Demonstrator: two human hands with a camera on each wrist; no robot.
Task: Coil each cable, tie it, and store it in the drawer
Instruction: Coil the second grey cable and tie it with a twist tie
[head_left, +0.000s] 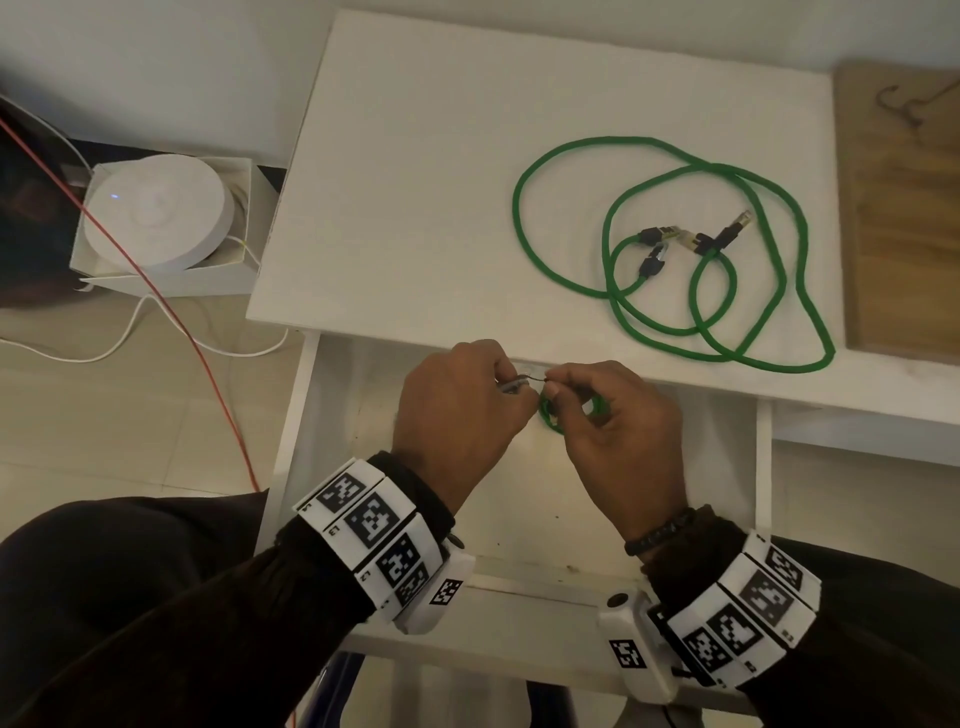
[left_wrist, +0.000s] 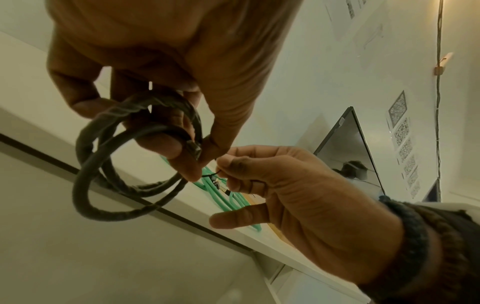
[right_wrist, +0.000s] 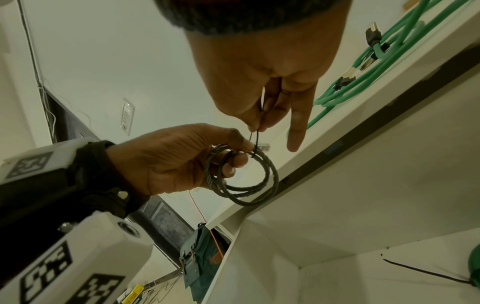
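Two hands meet above the open white drawer (head_left: 540, 519). The left hand (head_left: 457, 410) grips a small round coil of braided cable (right_wrist: 244, 181); the right hand (head_left: 613, 431) pinches a thin black tie (right_wrist: 257, 135) at the coil's top. The head view alone shows the coil green; loose green cables (head_left: 675, 249) lie on the smooth tabletop (head_left: 415, 182).

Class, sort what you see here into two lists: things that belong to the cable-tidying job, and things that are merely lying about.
Belongs to the job:
- coiled cable, held in the left hand
- thin black tie, pinched by the right hand
- loose green cables on the desk top
- open drawer

Lying about:
- round white device in its box
- wooden board
- red wire on the floor
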